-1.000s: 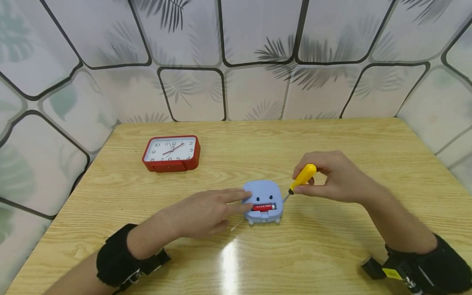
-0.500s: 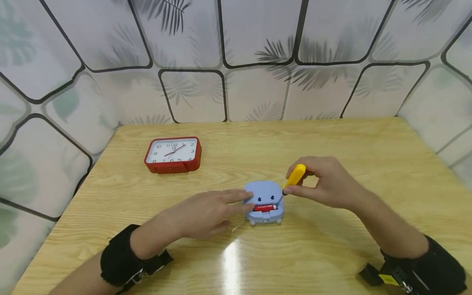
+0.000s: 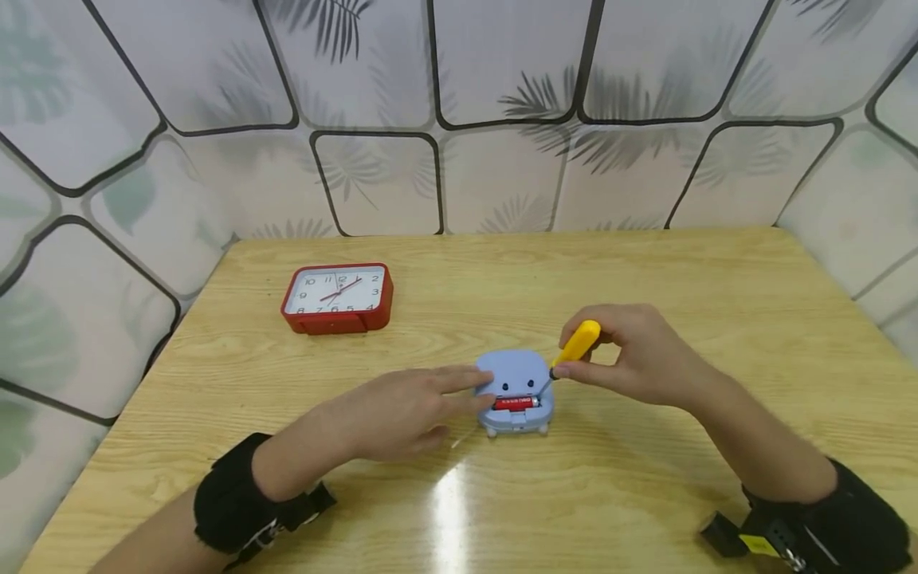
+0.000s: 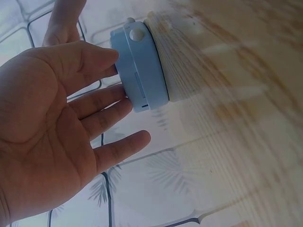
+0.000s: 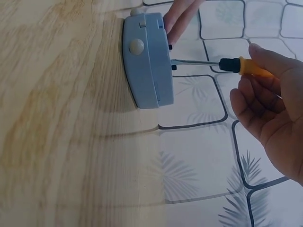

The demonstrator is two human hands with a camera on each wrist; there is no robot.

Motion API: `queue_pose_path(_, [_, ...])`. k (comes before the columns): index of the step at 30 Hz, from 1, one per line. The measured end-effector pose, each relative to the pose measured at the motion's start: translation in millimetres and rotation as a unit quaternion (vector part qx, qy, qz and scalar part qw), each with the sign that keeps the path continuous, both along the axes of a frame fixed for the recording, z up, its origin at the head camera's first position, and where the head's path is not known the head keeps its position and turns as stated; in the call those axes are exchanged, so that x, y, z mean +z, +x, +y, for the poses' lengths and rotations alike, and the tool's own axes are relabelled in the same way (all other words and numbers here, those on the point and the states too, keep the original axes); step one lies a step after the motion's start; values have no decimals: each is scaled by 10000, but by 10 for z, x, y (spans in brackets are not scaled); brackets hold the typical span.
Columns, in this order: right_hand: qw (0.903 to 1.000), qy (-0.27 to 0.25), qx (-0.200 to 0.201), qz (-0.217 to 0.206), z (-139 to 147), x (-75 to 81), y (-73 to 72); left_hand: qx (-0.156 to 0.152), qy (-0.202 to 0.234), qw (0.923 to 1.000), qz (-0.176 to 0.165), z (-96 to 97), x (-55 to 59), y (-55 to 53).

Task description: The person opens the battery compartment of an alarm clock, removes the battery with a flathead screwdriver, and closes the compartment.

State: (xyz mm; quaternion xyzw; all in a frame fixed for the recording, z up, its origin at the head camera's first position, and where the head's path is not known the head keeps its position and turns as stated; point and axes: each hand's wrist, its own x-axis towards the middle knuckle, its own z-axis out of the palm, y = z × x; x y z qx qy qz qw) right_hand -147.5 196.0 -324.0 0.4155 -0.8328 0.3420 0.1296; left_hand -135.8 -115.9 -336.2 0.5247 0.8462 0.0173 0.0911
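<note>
A small light-blue rounded device lies on the table with its open battery compartment facing up; round white feet show on its near side. Inside sits a red battery. My left hand reaches in from the left, its straight fingertips resting on the device's left side. In the left wrist view, the fingers stay uncurled at its edge. My right hand pinches a screwdriver by its yellow handle. The metal shaft slants down, its tip at the battery's right end.
A red alarm clock with a white dial lies at the back left of the wood-grain table. Patterned cloth rises behind the table and at both sides. Each wrist wears a black strap with a camera.
The screwdriver has moved left with my right hand, its tip going from beside the device's right edge to the battery's right end. My left hand keeps its place on the device.
</note>
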Motion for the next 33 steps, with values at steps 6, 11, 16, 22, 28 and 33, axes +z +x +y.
queue_pose_path(6, [9999, 146, -37, -17, -16, 1, -4, 89, 4, 9999, -61, -9, -15, 5])
queue_pose_path(11, [9998, 195, -92, 46, -35, -20, -8, 68, -31, 10000, 28, -13, -24, 1])
queue_pose_path(16, [9993, 299, -80, -194, 6, -11, -7, 23, -75, 9999, 78, -1, -20, -10])
queue_pose_path(22, [9954, 528, -276, -748, 63, 75, -6, -79, -5, 9995, 303, 5, -23, -1])
queue_pose_path(28, [9908, 846, -530, -911, 103, 129, 21, -101, 50, 9992, 391, 15, -39, 21])
queue_pose_path(33, [9859, 1168, -715, -960, 161, 175, 21, -133, 28, 9988, 469, 16, -49, 30])
